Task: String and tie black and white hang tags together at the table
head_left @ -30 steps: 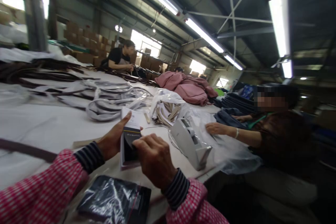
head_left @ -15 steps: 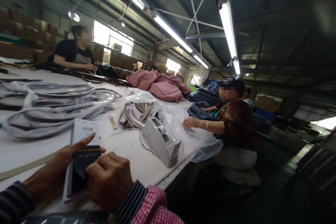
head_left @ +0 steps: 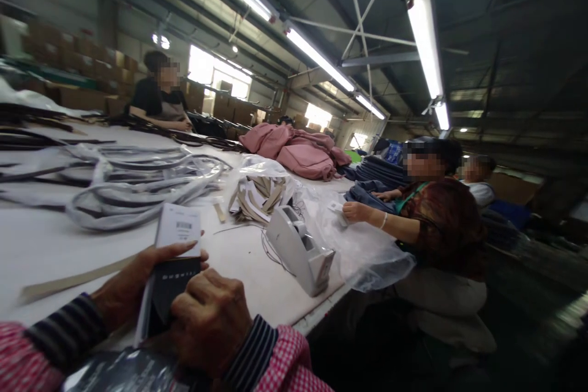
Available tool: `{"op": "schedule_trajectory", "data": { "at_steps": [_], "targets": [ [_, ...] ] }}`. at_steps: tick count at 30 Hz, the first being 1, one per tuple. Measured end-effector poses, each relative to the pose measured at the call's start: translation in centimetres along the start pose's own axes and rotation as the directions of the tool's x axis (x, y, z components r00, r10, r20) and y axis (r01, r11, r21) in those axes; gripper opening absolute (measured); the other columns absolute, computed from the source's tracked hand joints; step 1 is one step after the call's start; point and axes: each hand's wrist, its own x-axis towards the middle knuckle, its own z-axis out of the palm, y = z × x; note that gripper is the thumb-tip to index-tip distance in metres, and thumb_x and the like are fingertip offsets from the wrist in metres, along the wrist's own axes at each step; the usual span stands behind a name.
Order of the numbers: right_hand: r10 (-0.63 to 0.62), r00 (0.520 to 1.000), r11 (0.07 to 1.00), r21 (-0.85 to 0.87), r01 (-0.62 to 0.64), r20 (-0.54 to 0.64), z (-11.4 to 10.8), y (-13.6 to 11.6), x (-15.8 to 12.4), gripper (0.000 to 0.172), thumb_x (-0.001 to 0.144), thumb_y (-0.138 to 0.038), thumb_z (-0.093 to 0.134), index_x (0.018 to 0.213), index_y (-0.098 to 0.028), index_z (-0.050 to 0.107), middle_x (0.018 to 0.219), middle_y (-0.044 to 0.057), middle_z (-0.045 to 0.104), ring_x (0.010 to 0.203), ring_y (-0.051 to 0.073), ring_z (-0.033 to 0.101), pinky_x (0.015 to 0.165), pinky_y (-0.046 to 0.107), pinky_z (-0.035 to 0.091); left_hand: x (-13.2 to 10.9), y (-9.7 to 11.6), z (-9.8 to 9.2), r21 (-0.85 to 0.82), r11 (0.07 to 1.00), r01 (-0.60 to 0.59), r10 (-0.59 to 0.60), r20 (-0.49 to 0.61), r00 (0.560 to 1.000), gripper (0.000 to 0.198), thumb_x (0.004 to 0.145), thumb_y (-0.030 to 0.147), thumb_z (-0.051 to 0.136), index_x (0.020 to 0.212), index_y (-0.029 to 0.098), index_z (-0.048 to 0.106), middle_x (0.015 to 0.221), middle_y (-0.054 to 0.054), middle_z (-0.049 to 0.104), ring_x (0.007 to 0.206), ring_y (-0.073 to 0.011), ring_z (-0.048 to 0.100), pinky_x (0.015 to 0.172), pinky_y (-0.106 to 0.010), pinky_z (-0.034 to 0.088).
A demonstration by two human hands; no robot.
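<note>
A stack of printed hang tags (head_left: 177, 229), white with a barcode above and black with pale lettering below, stands tilted over the near table. My left hand (head_left: 131, 282) is closed round it, thumb across the front and fingertips showing at its right edge. My right hand (head_left: 212, 318) is curled against the lower black part, its fingers bent in a pinch on the tags; the fingertips are partly hidden. Beneath both hands lies a dark, shiny plastic-wrapped item (head_left: 124, 373) with pale print.
A grey tape dispenser (head_left: 298, 251) stands near the table edge, by a plastic bag of beige and white strips (head_left: 257, 196). Plastic-wrapped grey belts or straps (head_left: 124, 202) lie left, pink fabric (head_left: 298, 150) behind. A co-worker's hand (head_left: 358, 211) holds a small white piece at right.
The view has swung left, so everything sits further right in the picture. Both my hands stay on the tags with much the same grip.
</note>
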Motion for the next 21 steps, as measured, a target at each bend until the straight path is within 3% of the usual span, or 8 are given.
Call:
{"op": "schedule_trajectory", "data": {
  "at_steps": [3, 5, 8, 10, 13, 15, 18, 21],
  "targets": [
    [0.058, 0.998, 0.993, 0.108, -0.056, -0.022, -0.7, -0.6, -0.2, 0.017, 0.080, -0.026, 0.067, 0.073, -0.020, 0.053, 0.081, 0.002, 0.059, 0.081, 0.019, 0.059, 0.068, 0.030, 0.049, 0.4, -0.3, -0.8, -0.126, 0.992, 0.025, -0.001, 0.182, 0.983, 0.013, 0.081, 0.025, 0.068, 0.085, 0.012, 0.070, 0.078, -0.008, 0.072, 0.068, -0.0181, 0.066, 0.062, -0.025, 0.056],
    [0.135, 0.991, 0.946, 0.299, -0.123, -0.021, -1.6, -0.6, -0.3, 0.016, 0.075, -0.024, 0.073, 0.081, -0.019, 0.058, 0.086, 0.003, 0.061, 0.087, 0.020, 0.061, 0.072, 0.030, 0.051, 0.7, -0.2, -1.3, -0.080, 0.990, -0.115, 0.129, 0.213, 0.969, 0.017, 0.076, 0.023, 0.073, 0.088, 0.011, 0.070, 0.083, -0.009, 0.071, 0.073, -0.0201, 0.067, 0.069, -0.029, 0.056],
    [0.213, 0.975, 0.736, 0.645, -0.207, 0.069, -3.3, 0.6, -0.1, 0.034, 0.074, -0.029, 0.081, 0.102, -0.022, 0.065, 0.105, 0.003, 0.064, 0.093, 0.018, 0.063, 0.065, 0.024, 0.052, 0.7, 0.4, -1.5, 0.040, 0.922, -0.385, 0.369, 0.206, 0.906, 0.024, 0.070, 0.021, 0.075, 0.092, 0.012, 0.071, 0.095, -0.010, 0.070, 0.085, -0.0236, 0.066, 0.081, -0.034, 0.055],
    [0.261, 0.961, 0.660, 0.710, -0.245, 0.089, -4.3, 2.0, 0.8, 0.038, 0.080, -0.027, 0.076, 0.116, -0.025, 0.063, 0.117, 0.004, 0.062, 0.098, 0.017, 0.063, 0.062, 0.021, 0.053, 0.4, 1.1, -1.3, 0.133, 0.861, -0.491, 0.459, 0.215, 0.862, 0.028, 0.068, 0.020, 0.074, 0.094, 0.013, 0.070, 0.097, -0.009, 0.070, 0.091, -0.0254, 0.065, 0.086, -0.036, 0.053],
    [0.323, 0.946, 0.751, 0.616, -0.237, -0.029, -5.8, 4.1, 3.4, 0.049, 0.087, -0.020, 0.067, 0.134, -0.028, 0.053, 0.134, 0.007, 0.054, 0.114, 0.020, 0.058, 0.067, 0.024, 0.055, -0.6, 2.3, -0.7, 0.227, 0.809, -0.542, 0.489, 0.252, 0.835, 0.052, 0.062, 0.016, 0.074, 0.113, 0.016, 0.066, 0.096, -0.007, 0.070, 0.093, -0.0259, 0.064, 0.086, -0.036, 0.050],
    [0.279, 0.953, 0.840, 0.511, -0.183, -0.116, -6.9, 4.9, 5.5, 0.057, 0.087, -0.018, 0.067, 0.140, -0.027, 0.048, 0.141, 0.009, 0.049, 0.125, 0.024, 0.051, 0.079, 0.030, 0.056, -1.2, 2.9, -0.2, 0.267, 0.800, -0.537, 0.474, 0.269, 0.839, 0.067, 0.058, 0.014, 0.074, 0.123, 0.018, 0.061, 0.094, -0.006, 0.070, 0.093, -0.0260, 0.063, 0.084, -0.036, 0.049],
    [0.164, 0.974, 0.915, 0.393, -0.091, -0.156, -8.2, 5.0, 8.0, 0.062, 0.084, -0.016, 0.069, 0.141, -0.024, 0.046, 0.142, 0.009, 0.050, 0.131, 0.026, 0.046, 0.102, 0.041, 0.049, -1.8, 3.3, 0.4, 0.329, 0.797, -0.507, 0.435, 0.272, 0.859, 0.059, 0.056, 0.014, 0.074, 0.114, 0.016, 0.064, 0.092, -0.008, 0.070, 0.092, -0.0265, 0.061, 0.077, -0.034, 0.048],
    [0.127, 0.978, 0.933, 0.354, -0.060, -0.168, -8.7, 4.2, 8.8, 0.057, 0.084, -0.013, 0.067, 0.137, -0.023, 0.049, 0.138, 0.008, 0.053, 0.128, 0.026, 0.048, 0.108, 0.044, 0.044, -2.0, 3.3, 0.6, 0.347, 0.791, -0.504, 0.426, 0.278, 0.861, 0.050, 0.053, 0.014, 0.075, 0.103, 0.014, 0.065, 0.093, -0.008, 0.069, 0.092, -0.0261, 0.061, 0.075, -0.033, 0.047]
  ]
}}
